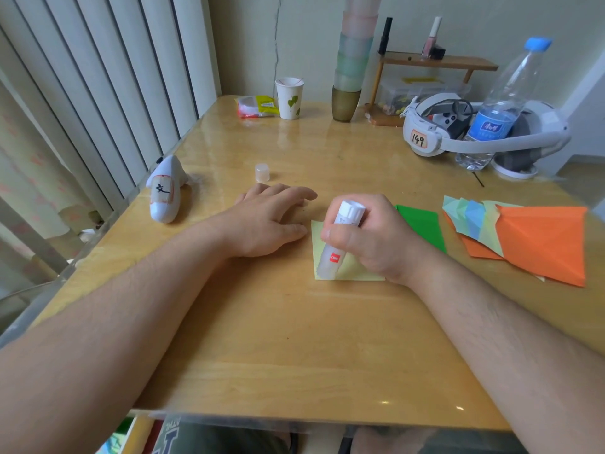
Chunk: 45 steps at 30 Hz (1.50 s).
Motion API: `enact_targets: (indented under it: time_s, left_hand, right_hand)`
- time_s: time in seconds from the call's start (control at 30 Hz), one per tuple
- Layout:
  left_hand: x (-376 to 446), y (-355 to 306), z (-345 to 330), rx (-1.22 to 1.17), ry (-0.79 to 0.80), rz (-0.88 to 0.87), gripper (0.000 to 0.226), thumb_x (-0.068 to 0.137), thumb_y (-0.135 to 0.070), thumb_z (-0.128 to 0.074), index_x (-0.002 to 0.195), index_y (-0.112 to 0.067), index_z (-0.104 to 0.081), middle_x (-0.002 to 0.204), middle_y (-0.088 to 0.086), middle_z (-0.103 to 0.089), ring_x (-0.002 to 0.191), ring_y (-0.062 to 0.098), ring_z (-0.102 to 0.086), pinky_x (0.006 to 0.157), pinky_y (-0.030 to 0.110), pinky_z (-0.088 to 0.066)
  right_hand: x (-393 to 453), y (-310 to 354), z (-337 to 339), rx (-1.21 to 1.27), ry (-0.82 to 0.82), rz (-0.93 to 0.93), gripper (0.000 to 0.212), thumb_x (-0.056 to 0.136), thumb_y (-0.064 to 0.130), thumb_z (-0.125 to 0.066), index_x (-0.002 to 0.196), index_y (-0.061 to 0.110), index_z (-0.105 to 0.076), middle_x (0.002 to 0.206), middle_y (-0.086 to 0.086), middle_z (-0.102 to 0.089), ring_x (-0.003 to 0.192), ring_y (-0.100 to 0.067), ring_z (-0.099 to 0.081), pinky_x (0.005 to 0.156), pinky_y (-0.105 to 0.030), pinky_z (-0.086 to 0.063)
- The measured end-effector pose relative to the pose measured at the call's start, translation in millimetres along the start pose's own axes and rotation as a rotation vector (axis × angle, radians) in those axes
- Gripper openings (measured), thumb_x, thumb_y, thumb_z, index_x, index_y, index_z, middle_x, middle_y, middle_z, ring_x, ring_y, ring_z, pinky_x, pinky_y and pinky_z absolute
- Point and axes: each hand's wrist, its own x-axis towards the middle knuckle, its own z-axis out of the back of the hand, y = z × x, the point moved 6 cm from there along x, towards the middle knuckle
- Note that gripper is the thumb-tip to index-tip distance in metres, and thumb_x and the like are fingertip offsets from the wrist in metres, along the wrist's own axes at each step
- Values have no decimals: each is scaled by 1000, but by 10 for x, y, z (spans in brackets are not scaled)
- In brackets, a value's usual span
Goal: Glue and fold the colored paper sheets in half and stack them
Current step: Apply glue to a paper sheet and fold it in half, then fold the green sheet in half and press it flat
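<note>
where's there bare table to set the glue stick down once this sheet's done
Bare wood runs along the near table edge below both forearms, and between the cap and paper cup. Crowded on the right: green sheet, folded stack, bottle.

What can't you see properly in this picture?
- Head view: the glue stick tip is hidden; the right hand covers most of the yellow paper.
- The green paper is partly behind that hand.
- The sheets under the orange paper show only their edges.
- The glue label is too small to read.
</note>
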Motion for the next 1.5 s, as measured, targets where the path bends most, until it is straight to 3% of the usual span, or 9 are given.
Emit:
enact_targets:
  time_s: [0.27,0.43,0.57,0.67,0.77,0.9,1.03,1.13,1.5]
  left_hand:
    - [92,46,132,-103,-262,-30,31,92,-59,-60,122,-53,-62,132,-14,-60,129,20,-44,111,41,-36]
    - [49,-97,176,-602,-350,-56,23,87,-51,-76,110,-47,-75,114,-22,-70,104,-6,-52,88,23,-40]
    - [49,-203,150,-815,-336,-96,28,90,-60,-71,113,-45,-78,110,-24,-73,111,14,-58,100,36,-46]
    - [48,-262,156,-884,-305,-130,35,95,-54,-66,120,-31,-77,124,-6,-74,130,29,-59,117,51,-40]
    - [36,-289,159,-926,-307,-122,36,96,-46,-66,120,-21,-78,125,6,-74,126,25,-64,116,49,-42]
    - [23,-278,171,-929,-340,-104,34,91,-51,-74,110,-23,-79,116,17,-70,88,22,-59,85,42,-44]
    - [-27,-182,320,-740,-486,-67,22,90,-45,-76,103,-26,-78,94,-8,-77,80,6,-61,74,24,-47]
    - [-45,-4,416,-527,-560,53,22,89,-48,-78,103,-31,-78,88,-21,-76,74,-2,-63,70,23,-50]
    - [-110,404,511,-374,-636,303,19,88,-51,-76,98,-35,-77,85,-22,-75,86,-4,-69,85,28,-57]
  right_hand:
    - [83,-49,292,735,-344,-103,10,82,17,-68,84,18,-57,69,0,-57,64,-14,-50,57,-24,-37]
    - [100,-86,264,769,-362,-134,17,82,15,-70,91,18,-56,88,-13,-76,73,-19,-64,65,-28,-46]
    - [113,-60,199,777,-338,-117,26,84,1,-74,94,13,-54,93,-16,-77,77,-13,-72,72,-28,-45]
    - [113,-79,171,704,-335,-129,20,94,-1,-67,95,13,-53,77,-3,-76,71,-8,-69,74,-29,-41]
    - [116,-93,142,572,-320,-121,18,90,14,-74,95,14,-57,74,1,-73,71,-10,-65,75,-29,-46]
    - [109,-105,122,240,-304,-121,18,91,21,-82,99,19,-66,90,1,-79,88,-17,-76,87,-38,-60]
    - [103,-97,179,-323,-322,-88,11,89,32,-80,95,33,-70,84,19,-67,76,1,-60,71,-16,-47]
    - [113,-87,207,-491,-344,-8,11,90,28,-77,99,32,-74,92,20,-67,81,9,-52,75,-6,-34]
    - [115,-160,259,-570,-314,-23,10,92,27,-73,100,32,-74,93,14,-64,83,0,-48,77,-19,-35]
